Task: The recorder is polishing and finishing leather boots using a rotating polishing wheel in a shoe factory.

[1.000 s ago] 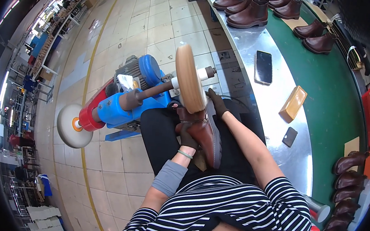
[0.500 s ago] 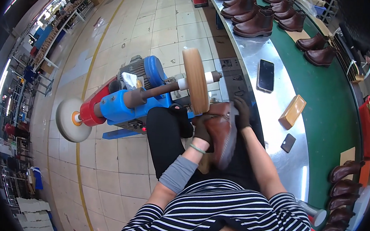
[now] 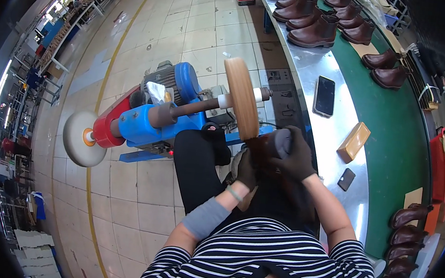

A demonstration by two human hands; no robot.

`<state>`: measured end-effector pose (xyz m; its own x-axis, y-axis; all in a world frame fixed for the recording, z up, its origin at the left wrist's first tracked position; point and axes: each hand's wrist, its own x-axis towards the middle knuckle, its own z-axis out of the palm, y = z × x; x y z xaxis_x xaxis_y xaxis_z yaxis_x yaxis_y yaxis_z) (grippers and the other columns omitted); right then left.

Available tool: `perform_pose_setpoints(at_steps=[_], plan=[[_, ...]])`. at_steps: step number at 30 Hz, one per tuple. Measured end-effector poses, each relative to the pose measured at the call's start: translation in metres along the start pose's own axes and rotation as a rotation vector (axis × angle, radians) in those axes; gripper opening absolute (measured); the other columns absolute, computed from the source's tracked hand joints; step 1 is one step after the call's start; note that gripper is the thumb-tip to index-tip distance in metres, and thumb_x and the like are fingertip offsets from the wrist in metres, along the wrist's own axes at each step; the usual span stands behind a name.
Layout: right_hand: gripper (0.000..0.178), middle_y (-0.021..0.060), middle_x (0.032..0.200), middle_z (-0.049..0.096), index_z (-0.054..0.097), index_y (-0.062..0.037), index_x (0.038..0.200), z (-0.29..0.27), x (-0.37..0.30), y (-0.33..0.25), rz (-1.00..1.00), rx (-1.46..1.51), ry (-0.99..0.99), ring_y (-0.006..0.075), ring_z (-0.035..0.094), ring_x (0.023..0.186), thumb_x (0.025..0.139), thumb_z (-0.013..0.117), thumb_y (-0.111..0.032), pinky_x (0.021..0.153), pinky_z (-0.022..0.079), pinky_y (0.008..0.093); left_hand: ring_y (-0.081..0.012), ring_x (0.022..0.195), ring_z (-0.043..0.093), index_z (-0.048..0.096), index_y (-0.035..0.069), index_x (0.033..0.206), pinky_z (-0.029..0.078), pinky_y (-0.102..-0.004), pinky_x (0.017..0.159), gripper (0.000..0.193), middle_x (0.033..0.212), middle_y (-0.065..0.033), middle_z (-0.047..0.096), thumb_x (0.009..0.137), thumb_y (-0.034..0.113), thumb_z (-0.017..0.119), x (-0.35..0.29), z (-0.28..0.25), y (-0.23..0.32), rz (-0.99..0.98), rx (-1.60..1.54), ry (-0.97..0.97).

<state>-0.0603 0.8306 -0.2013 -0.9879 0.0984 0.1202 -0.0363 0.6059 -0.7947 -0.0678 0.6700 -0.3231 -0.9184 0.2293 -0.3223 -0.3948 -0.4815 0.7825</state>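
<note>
Both of my dark-gloved hands hold a reddish-brown ankle boot (image 3: 264, 156) against the lower edge of a tan buffing wheel (image 3: 242, 98). Fingers of my right hand (image 3: 299, 159) wrap the end with the grey sole, on the boot's right side. On the other side, my left hand (image 3: 246, 172) is closed around the boot's upper, close below the wheel. Motion blurs the boot, and its lower part is partly hidden between my hands and dark trousers. The wheel sits on the shaft of a blue and red polishing machine (image 3: 141, 126).
A white wheel (image 3: 82, 140) is at the machine's left end. Along the right runs a metal-edged bench (image 3: 333, 148) with a phone (image 3: 324, 96), a yellowish block (image 3: 353, 142) and a small dark piece (image 3: 346, 179). Several brown boots (image 3: 314, 29) stand at its far end, more at lower right.
The boot has been turned, so its grey sole end now faces up and right. My right hand moved from beside it to over that end. The view shifted slightly.
</note>
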Motion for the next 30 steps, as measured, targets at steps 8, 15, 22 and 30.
perform_pose_setpoints(at_steps=[8,15,22,30], plan=[[0.068,0.0145,0.099,0.054,0.048,-0.0056,0.114,0.065,0.012,-0.023,-0.320,-0.334,0.139,0.0321,0.053,0.090,0.057,0.078,-0.028,0.074,0.042,0.0409,-0.0252,0.118,0.051,0.042,0.005,0.134,0.039,-0.0370,0.102,0.053,0.133,-0.0098,0.049,0.098,0.042,0.031,0.087,-0.027,-0.021,-0.368,-0.410,0.014],[0.038,0.0130,0.109,0.053,0.051,-0.0093,0.113,0.087,0.014,-0.013,-0.889,-0.891,-0.021,0.0276,0.049,0.107,0.080,0.055,-0.027,0.091,0.038,0.0427,-0.0246,0.116,0.052,0.043,0.005,0.132,0.040,-0.0364,0.101,0.049,0.130,-0.0098,0.050,0.098,0.039,0.032,0.096,-0.041,-0.020,-0.291,-0.322,-0.109],[0.067,0.0141,0.111,0.051,0.048,-0.0058,0.119,0.116,0.044,-0.005,-1.293,-1.046,-0.189,0.0305,0.048,0.109,0.065,0.062,-0.043,0.097,0.035,0.0444,-0.0241,0.115,0.052,0.044,0.005,0.130,0.041,-0.0359,0.100,0.045,0.128,-0.0099,0.051,0.099,0.035,0.034,0.101,-0.059,-0.021,-0.290,-0.294,-0.121],[0.027,0.0114,0.107,0.054,0.055,-0.0081,0.101,0.159,0.049,-0.009,-1.297,-1.004,-0.246,0.0263,0.052,0.103,0.080,0.054,-0.025,0.094,0.039,0.0426,-0.0235,0.113,0.053,0.045,0.004,0.128,0.043,-0.0353,0.099,0.041,0.125,-0.0099,0.053,0.099,0.031,0.035,0.102,-0.067,-0.024,-0.266,-0.284,-0.122]])
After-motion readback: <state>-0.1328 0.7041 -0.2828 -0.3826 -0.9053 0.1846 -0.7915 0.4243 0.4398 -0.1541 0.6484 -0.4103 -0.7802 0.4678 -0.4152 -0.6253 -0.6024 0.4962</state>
